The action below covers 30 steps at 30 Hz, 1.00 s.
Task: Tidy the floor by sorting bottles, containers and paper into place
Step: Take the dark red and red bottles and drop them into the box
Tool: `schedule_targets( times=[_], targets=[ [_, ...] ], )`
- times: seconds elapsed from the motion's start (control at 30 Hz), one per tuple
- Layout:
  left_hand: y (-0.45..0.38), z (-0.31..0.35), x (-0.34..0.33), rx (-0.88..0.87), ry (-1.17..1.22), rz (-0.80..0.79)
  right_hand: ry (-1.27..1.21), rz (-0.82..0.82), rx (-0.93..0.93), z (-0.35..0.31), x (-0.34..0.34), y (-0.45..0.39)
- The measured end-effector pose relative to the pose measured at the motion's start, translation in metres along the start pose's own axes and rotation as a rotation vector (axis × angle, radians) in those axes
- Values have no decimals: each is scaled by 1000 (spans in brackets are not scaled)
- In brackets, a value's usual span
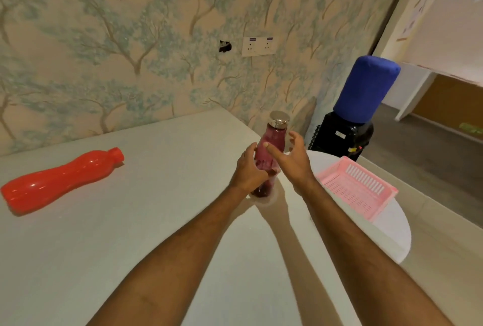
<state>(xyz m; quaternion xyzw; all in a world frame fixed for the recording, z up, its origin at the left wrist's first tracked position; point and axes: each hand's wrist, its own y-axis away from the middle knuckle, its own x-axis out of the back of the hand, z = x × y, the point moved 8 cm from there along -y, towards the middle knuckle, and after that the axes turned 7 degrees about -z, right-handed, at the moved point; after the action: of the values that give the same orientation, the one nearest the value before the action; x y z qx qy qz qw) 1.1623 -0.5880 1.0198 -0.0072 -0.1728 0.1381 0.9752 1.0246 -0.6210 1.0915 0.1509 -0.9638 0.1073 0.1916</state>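
A dark pink see-through bottle (271,140) with a silver cap stands upright near the right edge of the white table (146,221). My left hand (248,168) is wrapped around its lower body. My right hand (290,158) hovers just to the bottle's right with fingers spread, thumb close to the bottle, holding nothing. A red plastic bottle (60,181) lies on its side at the table's left, cap pointing right.
A pink slotted basket (358,187) sits on a white round surface (392,234) to the right of the table. Behind it stands a black water dispenser (342,134) with a blue-covered jug (366,87). A wallpapered wall with sockets (258,45) backs the table.
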Motion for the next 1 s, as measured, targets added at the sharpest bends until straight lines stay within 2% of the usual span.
schedule_targets(
  times=[0.23, 0.33, 0.73, 1.0],
  targets=[
    [12, -5, 19, -67, 112, 10, -52, -41, 23, -6, -15, 0],
    [38, -12, 44, -85, 161, 76, -93, -102, 41, -22, -37, 13],
    [189, -62, 215, 11, 156, 416, -188, -492, 158, -109, -218, 79],
    [263, -77, 307, 27, 93, 597, -290, -675, 223, -154, -320, 119]
  ],
)
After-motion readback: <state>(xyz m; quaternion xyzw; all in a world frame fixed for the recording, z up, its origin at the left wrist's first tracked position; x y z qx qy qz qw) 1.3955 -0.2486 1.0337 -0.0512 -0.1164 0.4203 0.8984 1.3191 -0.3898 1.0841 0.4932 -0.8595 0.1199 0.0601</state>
